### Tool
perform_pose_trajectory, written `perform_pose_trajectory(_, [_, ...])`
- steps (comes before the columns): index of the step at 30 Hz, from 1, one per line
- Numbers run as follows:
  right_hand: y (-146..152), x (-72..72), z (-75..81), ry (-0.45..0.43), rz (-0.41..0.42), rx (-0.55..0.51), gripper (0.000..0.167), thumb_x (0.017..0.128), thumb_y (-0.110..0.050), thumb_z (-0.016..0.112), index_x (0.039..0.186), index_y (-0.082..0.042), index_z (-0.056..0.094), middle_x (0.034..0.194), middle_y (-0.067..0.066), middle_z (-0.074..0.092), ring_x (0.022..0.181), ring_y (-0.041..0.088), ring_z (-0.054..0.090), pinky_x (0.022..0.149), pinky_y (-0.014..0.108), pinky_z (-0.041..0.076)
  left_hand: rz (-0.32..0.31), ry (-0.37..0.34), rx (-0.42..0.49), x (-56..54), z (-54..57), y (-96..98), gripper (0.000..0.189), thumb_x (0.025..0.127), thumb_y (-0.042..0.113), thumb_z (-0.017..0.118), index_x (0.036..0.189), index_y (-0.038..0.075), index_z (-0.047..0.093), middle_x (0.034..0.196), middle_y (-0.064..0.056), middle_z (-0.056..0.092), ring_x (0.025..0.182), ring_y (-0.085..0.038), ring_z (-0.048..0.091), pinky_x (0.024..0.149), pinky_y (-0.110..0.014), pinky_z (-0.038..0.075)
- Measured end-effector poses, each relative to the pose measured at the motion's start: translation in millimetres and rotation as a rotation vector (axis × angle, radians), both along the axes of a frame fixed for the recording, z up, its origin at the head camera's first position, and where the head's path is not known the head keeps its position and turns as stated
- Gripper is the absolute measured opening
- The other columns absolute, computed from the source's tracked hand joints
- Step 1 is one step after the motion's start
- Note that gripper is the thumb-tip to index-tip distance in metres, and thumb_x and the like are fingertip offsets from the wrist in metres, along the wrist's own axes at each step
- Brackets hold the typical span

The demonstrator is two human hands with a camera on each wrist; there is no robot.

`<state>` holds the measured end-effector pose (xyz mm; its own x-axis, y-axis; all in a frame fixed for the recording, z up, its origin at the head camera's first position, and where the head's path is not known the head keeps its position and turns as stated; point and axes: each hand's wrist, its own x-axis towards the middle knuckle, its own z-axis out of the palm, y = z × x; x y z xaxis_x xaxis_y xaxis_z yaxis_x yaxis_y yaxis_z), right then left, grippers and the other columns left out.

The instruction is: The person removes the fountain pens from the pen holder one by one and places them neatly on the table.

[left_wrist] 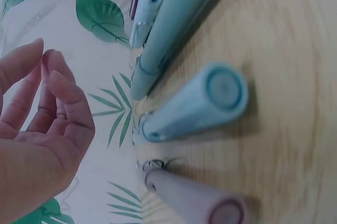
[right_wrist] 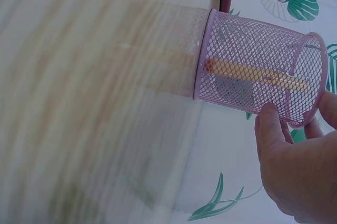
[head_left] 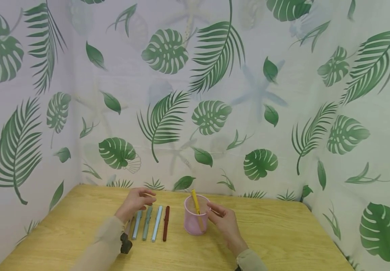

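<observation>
My left hand (head_left: 136,203) hovers over the far ends of a row of capped pens. Its fingers are loosely bent, with nothing between them. From left to right lie a mauve pen (left_wrist: 195,196), partly hidden by my wrist in the head view, a light blue pen (head_left: 136,226), a grey-green pen (head_left: 146,224), a pale blue pen (head_left: 157,224) and a dark red pen (head_left: 166,224). A pink mesh pen holder (right_wrist: 253,34) stands upright right of them, with a yellow pen (head_left: 195,199) leaning inside. My right hand (head_left: 225,224) holds the holder's right side near the rim, thumb against the mesh.
The wooden table (head_left: 276,233) carries the pens and holder. Behind it and at both sides hangs a white curtain (head_left: 228,165) printed with green leaves. A black wrist strap (head_left: 125,244) sits on the left sleeve.
</observation>
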<state>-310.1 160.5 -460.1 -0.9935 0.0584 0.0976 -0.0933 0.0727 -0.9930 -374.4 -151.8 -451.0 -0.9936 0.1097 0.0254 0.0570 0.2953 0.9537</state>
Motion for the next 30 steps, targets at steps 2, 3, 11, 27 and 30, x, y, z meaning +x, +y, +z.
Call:
perform_pose_trajectory(2, [0.4,0.4,0.4,0.003,0.003,-0.003,0.037,0.094,-0.007,0.065,0.128,0.007,0.06,0.136,0.025,0.056,0.121,0.032,0.059,0.092,0.032,0.055,0.004,0.024,0.017,-1.4,-0.6,5.3,0.022,0.093,0.011,0.066,0.113,0.003,0.068,0.1,-0.01,0.071,0.091,-0.03,0.066,0.073,-0.042,0.055])
perform_pose_trajectory(3, [0.9,0.3,0.2,0.006,0.005,-0.005,0.038,0.094,-0.007,0.065,0.128,0.007,0.059,0.136,0.026,0.056,0.121,0.032,0.059,0.092,0.032,0.054,0.01,0.034,0.025,-2.3,-0.6,8.4,0.021,0.092,0.011,0.067,0.111,0.003,0.068,0.098,-0.009,0.072,0.088,-0.029,0.066,0.073,-0.042,0.055])
perform_pose_trajectory(11, [0.5,1.7,0.9,0.017,0.008,0.0,0.036,0.093,-0.004,0.064,0.126,0.008,0.06,0.134,0.027,0.057,0.121,0.036,0.059,0.092,0.033,0.055,0.039,0.108,0.062,-5.6,0.7,30.1,0.015,0.089,0.007,0.069,0.102,0.001,0.071,0.085,-0.006,0.072,0.073,-0.015,0.062,0.062,-0.032,0.052])
perform_pose_trajectory(27, [0.1,5.3,3.4,0.028,0.026,-0.004,0.037,0.095,-0.007,0.063,0.128,0.009,0.059,0.135,0.026,0.056,0.122,0.033,0.058,0.093,0.032,0.055,0.019,0.137,0.175,-1.2,6.6,61.9,0.017,0.087,0.01,0.073,0.103,0.003,0.071,0.09,-0.006,0.073,0.074,-0.015,0.062,0.063,-0.029,0.05])
perform_pose_trajectory(30, [1.4,5.7,4.6,0.023,0.031,0.012,0.037,0.096,-0.008,0.062,0.129,0.007,0.059,0.137,0.026,0.055,0.123,0.035,0.057,0.094,0.033,0.054,0.006,0.132,0.195,-2.5,8.1,68.4,0.019,0.087,0.01,0.074,0.105,0.005,0.071,0.095,-0.008,0.073,0.076,-0.014,0.063,0.065,-0.031,0.052])
